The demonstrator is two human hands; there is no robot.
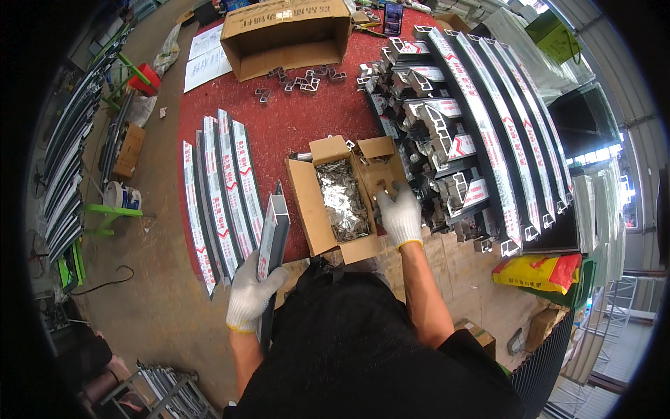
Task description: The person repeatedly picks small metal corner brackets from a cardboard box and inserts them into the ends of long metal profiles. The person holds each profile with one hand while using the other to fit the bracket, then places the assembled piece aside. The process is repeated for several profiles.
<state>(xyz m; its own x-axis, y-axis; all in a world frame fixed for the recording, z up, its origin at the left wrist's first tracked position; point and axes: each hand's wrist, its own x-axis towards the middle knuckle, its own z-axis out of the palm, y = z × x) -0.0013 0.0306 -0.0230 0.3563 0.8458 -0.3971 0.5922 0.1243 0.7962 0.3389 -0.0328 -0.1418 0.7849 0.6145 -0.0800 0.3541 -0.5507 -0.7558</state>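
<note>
One profile bar [277,227] in the left hand [252,293], the right hand [400,213] at a small box [377,146]

Both hands wear white knit gloves with yellow-edged cuffs, and they work well apart, one on either side of a larger cardboard box [305,209]. The left forearm [245,353] comes up from the lower edge, close beside the dark clothing of the torso. Its hand is closed around the bar, with glove showing on both sides of it. The bar is dark with a pale labelled face; its far end tilts away from the person, near the larger box's left flap, and its near end runs down past the wrist.

The right forearm [426,297] reaches up and slightly leftward from a black short sleeve, bare to the cuff. Its hand lies over the near part of the small box, fingers bent and pointing away from the body. Whether the fingertips pinch anything cannot be told.

Shiny metal pieces [342,199] fill the larger box, which stands open near the front edge of the red surface [269,140]. To the left lies a row of labelled bars [225,195]; to the right, just beyond the right hand, more profiles [481,126] are piled.
</note>
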